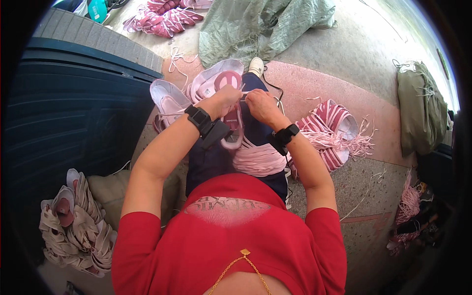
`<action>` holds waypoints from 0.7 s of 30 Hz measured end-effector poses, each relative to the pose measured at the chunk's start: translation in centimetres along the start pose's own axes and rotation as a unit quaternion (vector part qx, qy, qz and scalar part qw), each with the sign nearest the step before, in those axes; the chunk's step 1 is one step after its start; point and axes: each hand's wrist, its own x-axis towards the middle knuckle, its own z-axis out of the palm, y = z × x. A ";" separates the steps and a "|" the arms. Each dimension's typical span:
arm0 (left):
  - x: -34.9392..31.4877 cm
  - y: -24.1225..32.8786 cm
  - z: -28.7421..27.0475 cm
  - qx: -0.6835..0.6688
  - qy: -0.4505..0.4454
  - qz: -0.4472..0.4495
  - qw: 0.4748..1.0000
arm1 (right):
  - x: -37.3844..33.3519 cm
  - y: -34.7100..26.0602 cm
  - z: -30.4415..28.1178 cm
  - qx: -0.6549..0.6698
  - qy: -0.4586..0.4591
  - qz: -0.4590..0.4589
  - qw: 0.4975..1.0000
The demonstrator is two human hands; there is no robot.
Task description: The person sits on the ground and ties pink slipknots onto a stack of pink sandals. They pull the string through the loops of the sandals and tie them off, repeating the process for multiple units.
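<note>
Left hand [227,100] and right hand [262,105] each pinch a pale pink lace [246,92], which spans the small gap between their fingertips, over a pink shoe upper [233,118] lying across navy trousers [209,160] near a pink lace bundle [258,161].

Pink shoe upper [232,119], lengthwise over dark trousers [210,161]; pale lace [246,93] beside it, apparently taut.

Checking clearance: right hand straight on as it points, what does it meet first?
Past the pale lace between the hands, the right hand would probably meet the pink shoe; the left hand sits close, and depth is unclear.
</note>
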 end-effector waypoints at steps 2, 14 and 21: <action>0.7 -0.8 0.2 -0.081 0.027 0.051 0.995 | 0.3 0.1 0.2 -0.020 -0.020 0.007 1.000; -1.5 -3.2 1.6 -0.231 0.080 0.164 0.956 | 2.0 1.2 2.1 -0.074 -0.001 0.029 0.997; -2.5 -3.3 2.1 -0.231 0.091 0.174 0.953 | 2.8 0.6 0.3 -0.150 0.055 -0.078 0.984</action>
